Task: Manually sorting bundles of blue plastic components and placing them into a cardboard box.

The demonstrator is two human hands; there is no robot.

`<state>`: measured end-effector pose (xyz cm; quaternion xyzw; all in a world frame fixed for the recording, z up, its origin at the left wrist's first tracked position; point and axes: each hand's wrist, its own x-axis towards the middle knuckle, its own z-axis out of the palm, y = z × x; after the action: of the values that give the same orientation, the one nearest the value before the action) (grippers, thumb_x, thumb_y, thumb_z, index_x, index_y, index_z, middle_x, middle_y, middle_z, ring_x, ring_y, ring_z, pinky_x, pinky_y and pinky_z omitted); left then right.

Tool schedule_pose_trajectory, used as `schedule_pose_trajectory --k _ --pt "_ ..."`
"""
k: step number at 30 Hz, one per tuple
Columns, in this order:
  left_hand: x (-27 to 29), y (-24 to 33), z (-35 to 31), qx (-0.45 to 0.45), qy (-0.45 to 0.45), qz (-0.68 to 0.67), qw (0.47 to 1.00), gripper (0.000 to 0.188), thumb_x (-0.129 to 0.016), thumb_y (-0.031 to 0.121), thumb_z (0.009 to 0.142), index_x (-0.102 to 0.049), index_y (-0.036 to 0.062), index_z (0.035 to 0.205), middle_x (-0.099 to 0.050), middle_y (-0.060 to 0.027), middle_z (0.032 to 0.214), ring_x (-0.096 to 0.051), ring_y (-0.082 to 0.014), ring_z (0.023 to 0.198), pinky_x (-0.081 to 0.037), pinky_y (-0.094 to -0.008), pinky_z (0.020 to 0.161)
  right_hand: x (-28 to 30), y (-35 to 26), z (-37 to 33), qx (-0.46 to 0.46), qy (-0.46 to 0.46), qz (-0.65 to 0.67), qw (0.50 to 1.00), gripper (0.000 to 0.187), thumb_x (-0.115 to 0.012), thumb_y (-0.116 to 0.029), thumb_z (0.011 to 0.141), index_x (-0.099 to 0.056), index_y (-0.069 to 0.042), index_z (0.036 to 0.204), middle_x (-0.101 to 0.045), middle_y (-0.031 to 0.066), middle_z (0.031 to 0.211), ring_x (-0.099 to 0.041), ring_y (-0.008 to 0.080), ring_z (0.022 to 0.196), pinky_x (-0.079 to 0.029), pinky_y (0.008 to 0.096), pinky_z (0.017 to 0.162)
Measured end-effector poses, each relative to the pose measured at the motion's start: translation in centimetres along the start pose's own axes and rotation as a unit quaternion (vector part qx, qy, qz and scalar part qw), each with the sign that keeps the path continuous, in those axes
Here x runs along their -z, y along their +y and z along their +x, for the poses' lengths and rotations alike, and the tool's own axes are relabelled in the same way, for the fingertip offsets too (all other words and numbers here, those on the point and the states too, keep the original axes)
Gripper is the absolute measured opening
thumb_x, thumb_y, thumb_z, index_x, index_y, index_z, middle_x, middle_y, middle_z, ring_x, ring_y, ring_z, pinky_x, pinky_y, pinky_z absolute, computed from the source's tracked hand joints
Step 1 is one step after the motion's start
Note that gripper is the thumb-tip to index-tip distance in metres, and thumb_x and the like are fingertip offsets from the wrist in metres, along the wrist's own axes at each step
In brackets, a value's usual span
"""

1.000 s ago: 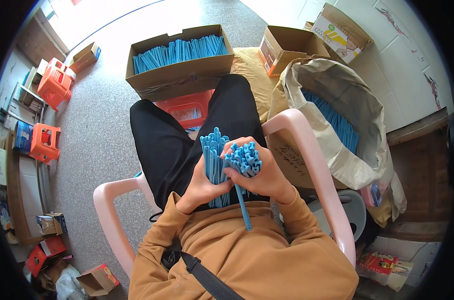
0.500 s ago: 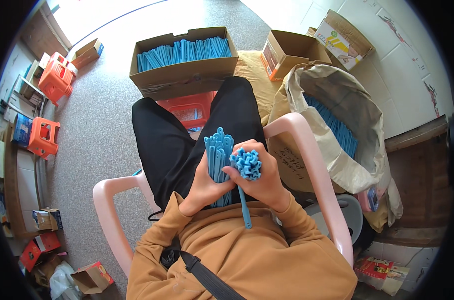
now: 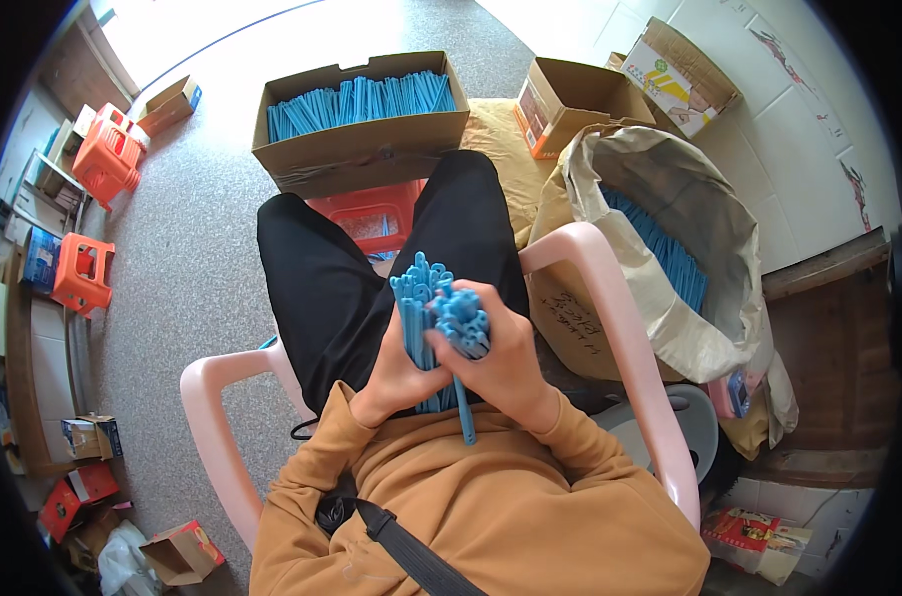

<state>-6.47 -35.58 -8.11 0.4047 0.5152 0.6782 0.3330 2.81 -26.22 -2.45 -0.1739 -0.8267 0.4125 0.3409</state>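
Observation:
In my lap, my left hand (image 3: 396, 375) is closed around an upright bundle of blue plastic sticks (image 3: 414, 298), whose rounded tips have small holes. Close against it, my right hand (image 3: 508, 363) grips a second bundle of blue sticks (image 3: 463, 323), its cut-looking, notched ends turned up toward me and slightly blurred. One single stick (image 3: 466, 412) pokes out below the right hand, toward my sweater. The lower ends of the left bundle show under my hands. Part of the right bundle is hidden by my fingers.
Beyond my knees, a cardboard box (image 3: 372, 164) full of blue sticks stands above a red plastic stool (image 3: 376, 214). A large paper sack (image 3: 590, 199) at right holds more sticks. Pink chair armrests (image 3: 610, 298) flank me. Empty carton (image 3: 560, 119), orange stools (image 3: 83, 273) and boxes line the sides.
Both hands have shifted slightly left. My right hand has tilted its bundle closer against the left one, and the single protruding stick has moved left with it.

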Motion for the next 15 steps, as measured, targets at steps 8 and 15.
schedule_pose_trajectory --k 8,15 --pt "-0.1 0.1 0.1 0.027 -0.017 -0.004 0.999 0.071 -0.067 0.003 0.059 -0.032 0.0029 0.120 -0.048 -0.0074 0.104 -0.048 -0.0150 0.099 -0.040 -0.0283 0.085 0.5 1.1 1.2 -0.086 -0.141 0.188 0.968 0.039 -0.073 -0.007 0.066 -0.049 -0.005 0.096 -0.056 0.0013 0.077 -0.056 0.0110 0.074 -0.045 0.0237 0.069" --pt "0.1 -0.4 0.0 0.013 -0.050 -0.067 0.996 0.078 -0.066 0.002 0.059 -0.025 0.0026 0.125 -0.043 -0.0087 0.114 -0.042 -0.0154 0.108 -0.035 -0.0298 0.091 1.3 2.2 1.5 -0.134 -0.156 0.345 0.916 0.041 -0.067 0.003 0.065 -0.043 -0.005 0.098 -0.056 0.0069 0.089 -0.056 0.0101 0.078 -0.047 0.0265 0.074"
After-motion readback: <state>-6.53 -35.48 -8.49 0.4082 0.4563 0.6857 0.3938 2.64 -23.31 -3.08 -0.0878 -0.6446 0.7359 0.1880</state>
